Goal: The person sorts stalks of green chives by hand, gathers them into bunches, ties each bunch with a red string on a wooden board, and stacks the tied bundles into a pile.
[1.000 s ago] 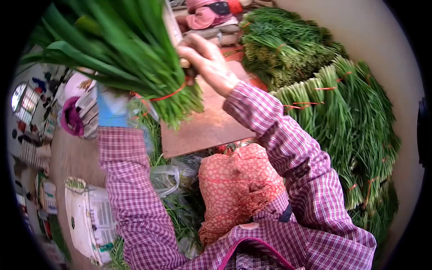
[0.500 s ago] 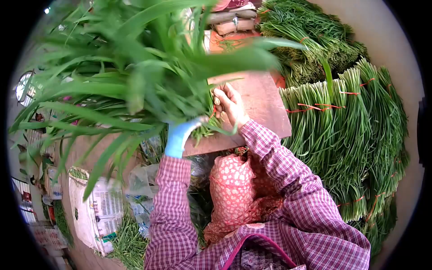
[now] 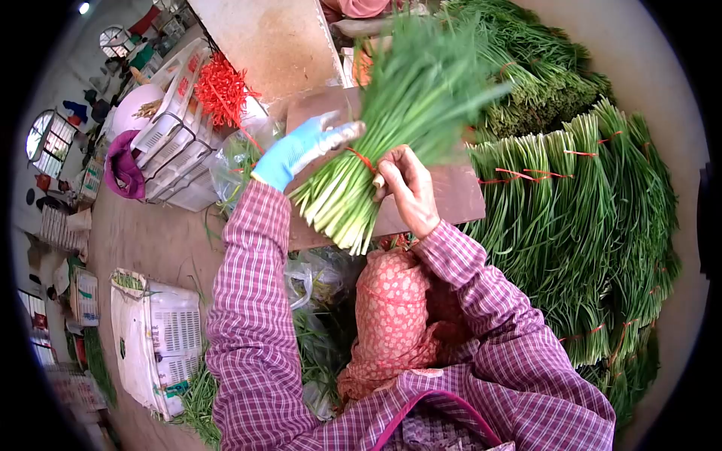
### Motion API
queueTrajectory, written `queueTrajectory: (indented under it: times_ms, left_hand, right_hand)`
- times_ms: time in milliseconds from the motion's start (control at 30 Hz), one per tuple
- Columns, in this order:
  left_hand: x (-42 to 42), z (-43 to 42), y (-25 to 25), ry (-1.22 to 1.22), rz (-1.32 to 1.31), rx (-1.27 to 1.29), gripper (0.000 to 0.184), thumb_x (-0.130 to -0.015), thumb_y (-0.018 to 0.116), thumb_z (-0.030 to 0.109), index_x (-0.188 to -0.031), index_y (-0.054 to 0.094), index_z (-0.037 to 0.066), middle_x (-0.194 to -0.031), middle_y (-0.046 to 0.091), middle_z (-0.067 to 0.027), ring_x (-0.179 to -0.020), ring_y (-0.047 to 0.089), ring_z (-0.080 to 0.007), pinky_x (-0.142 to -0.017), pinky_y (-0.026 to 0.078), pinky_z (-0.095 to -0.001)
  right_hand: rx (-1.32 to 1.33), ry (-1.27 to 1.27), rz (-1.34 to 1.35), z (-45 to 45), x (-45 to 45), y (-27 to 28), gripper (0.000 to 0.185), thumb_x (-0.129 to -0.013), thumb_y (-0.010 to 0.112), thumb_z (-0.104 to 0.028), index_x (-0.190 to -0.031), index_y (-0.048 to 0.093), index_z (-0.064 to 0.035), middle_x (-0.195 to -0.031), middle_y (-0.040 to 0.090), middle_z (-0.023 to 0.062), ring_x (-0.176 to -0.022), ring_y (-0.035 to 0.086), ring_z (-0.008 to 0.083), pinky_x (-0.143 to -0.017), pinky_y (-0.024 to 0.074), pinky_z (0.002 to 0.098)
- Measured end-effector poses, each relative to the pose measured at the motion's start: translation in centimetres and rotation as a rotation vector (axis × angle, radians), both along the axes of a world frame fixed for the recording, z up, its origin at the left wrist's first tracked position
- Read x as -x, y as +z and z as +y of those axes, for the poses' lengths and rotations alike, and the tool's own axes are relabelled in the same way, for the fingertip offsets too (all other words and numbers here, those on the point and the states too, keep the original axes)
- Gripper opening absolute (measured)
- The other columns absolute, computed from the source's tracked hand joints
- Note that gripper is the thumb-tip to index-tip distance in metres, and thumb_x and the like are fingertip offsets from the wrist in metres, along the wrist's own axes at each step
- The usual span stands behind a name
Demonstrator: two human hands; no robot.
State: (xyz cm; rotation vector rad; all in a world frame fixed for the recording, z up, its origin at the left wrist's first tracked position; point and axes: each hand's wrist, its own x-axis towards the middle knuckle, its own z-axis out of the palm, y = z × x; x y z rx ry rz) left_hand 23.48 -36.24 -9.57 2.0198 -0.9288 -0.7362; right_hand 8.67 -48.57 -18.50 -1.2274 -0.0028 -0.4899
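Note:
A bundle of garlic chives (image 3: 342,199) slants over a reddish-brown board (image 3: 451,197), pale cut ends toward me and leaf tips blurred at the upper right. A red tie (image 3: 359,158) rings its stems. My right hand (image 3: 406,184) is closed at the bundle's right side, thumb and fingers pinched beside the tie; a pale stub shows at the fingertips. On the other side is my left hand (image 3: 304,149), in a blue and white glove. Its fingers stretch toward the stems, thumb apart, fingertips near the tie and not wrapped round the bundle.
Tied chive bundles (image 3: 564,225) are stacked at the right, with another pile (image 3: 534,71) behind. Red ties (image 3: 223,90) hang by white crates (image 3: 180,150) at the left. A white box (image 3: 169,338) stands on the floor. Floral red cloth (image 3: 391,301) covers my lap.
The chives have swung round: their leaves pointed left and now point to the upper right, cut ends toward me. My left hand has come out from under the leaves, moving up.

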Motion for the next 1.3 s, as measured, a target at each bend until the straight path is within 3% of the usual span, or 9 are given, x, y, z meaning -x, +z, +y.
queueTrajectory:
  times_ms: [100,200,400,533,600,700,900,1100,1300]
  left_hand:
    - [4.1,1.5,-2.4,0.131,-0.512,-0.392,0.116,-0.065,0.071,0.067,-0.138,0.026,-0.012,-0.13,0.047,-0.0251,-0.124,0.045,-0.0308,-0.107,0.032,-0.0374]
    - [9.4,1.8,-6.9,0.049,-0.968,-0.575,0.134,-0.051,0.073,0.072,-0.142,0.015,-0.006,-0.143,0.03,-0.0217,-0.136,0.027,-0.0336,-0.111,0.019,-0.0527]
    - [7.0,4.0,-5.6,0.147,-0.836,-0.369,0.115,-0.049,0.087,0.043,-0.139,0.028,0.002,-0.126,0.047,-0.018,-0.116,0.049,-0.035,-0.1,0.036,-0.0439]
    - [5.5,5.3,-2.9,-0.063,-0.7,-0.309,0.111,-0.049,0.086,0.044,-0.135,0.036,-0.006,-0.115,0.054,-0.0252,-0.11,0.052,-0.0372,-0.097,0.039,-0.0417]
    - [4.8,5.0,-3.5,-0.135,-0.709,-0.297,0.101,-0.048,0.084,0.048,-0.124,0.047,-0.006,-0.107,0.058,-0.024,-0.103,0.056,-0.0373,-0.093,0.041,-0.0428]
    - [6.1,2.3,-3.1,-0.161,-0.58,-0.321,0.074,-0.043,0.081,0.057,-0.086,0.064,-0.001,-0.092,0.062,-0.0205,-0.089,0.06,-0.0355,-0.084,0.045,-0.0423]
    - [7.9,-1.9,-8.1,0.141,-0.935,-0.736,0.097,-0.05,0.083,0.05,-0.125,0.047,0.0,-0.118,0.051,-0.0103,-0.112,0.048,-0.027,-0.098,0.036,-0.0453]
    - [7.3,-2.5,-9.4,0.128,-0.944,-0.733,0.081,-0.056,0.081,0.051,-0.12,0.055,0.008,-0.115,0.054,-0.0056,-0.112,0.05,-0.022,-0.097,0.036,-0.0381]
    - [7.2,-2.3,-9.8,0.25,-0.888,-0.62,0.08,-0.053,0.083,0.046,-0.115,0.054,0.004,-0.11,0.057,-0.0081,-0.106,0.054,-0.022,-0.095,0.039,-0.0347]
  right_hand:
    - [-0.003,0.007,0.097,-0.4,-2.7,-3.5,0.013,-0.095,0.052,-0.013,-0.089,0.051,-0.0012,-0.071,0.056,0.0016,-0.055,0.05,0.0066,-0.05,0.0429,0.022]
    - [0.085,0.086,0.145,-0.1,-4.2,-1.9,0.015,-0.096,0.051,-0.017,-0.089,0.05,-0.0041,-0.072,0.054,0.0004,-0.053,0.05,0.007,-0.048,0.0427,0.0218]
    - [0.202,0.176,0.097,-0.2,-4.5,3.1,0.015,-0.095,0.053,-0.018,-0.09,0.05,-0.0041,-0.071,0.053,0.0002,-0.051,0.049,0.0071,-0.045,0.0423,0.0219]
    - [0.089,0.229,0.084,-0.1,-5.9,3.6,0.019,-0.091,0.056,-0.019,-0.092,0.053,-0.0005,-0.068,0.054,0.0024,-0.05,0.049,0.0091,-0.046,0.0437,0.024]
    - [0.135,0.219,0.23,-0.7,-6.1,2.4,0.024,-0.088,0.061,-0.023,-0.099,0.055,-0.0031,-0.068,0.054,0.0032,-0.053,0.05,0.0107,-0.046,0.0423,0.0258]
    - [-0.311,0.135,0.332,-0.8,-7.7,-2.4,0.016,-0.089,0.061,-0.02,-0.1,0.057,-0.0086,-0.067,0.048,-0.002,-0.052,0.046,0.0099,-0.045,0.0362,0.0228]
    - [-0.156,0.268,0.299,-3.2,-8.6,-1.7,0.005,-0.094,0.051,-0.014,-0.094,0.054,-0.0097,-0.068,0.046,-0.0045,-0.051,0.04,0.0063,-0.044,0.0337,0.0211]
    - [0.19,0.242,0.334,-2.9,-5.6,1.6,0.011,-0.092,0.053,-0.02,-0.086,0.052,-0.0102,-0.067,0.045,-0.0039,-0.05,0.04,0.004,-0.04,0.0367,0.0196]
    - [0.056,0.321,0.405,-3.6,-1.3,0.5,0.009,-0.093,0.051,-0.017,-0.087,0.05,-0.0098,-0.065,0.044,-0.0052,-0.047,0.038,0.0038,-0.036,0.0388,0.02]
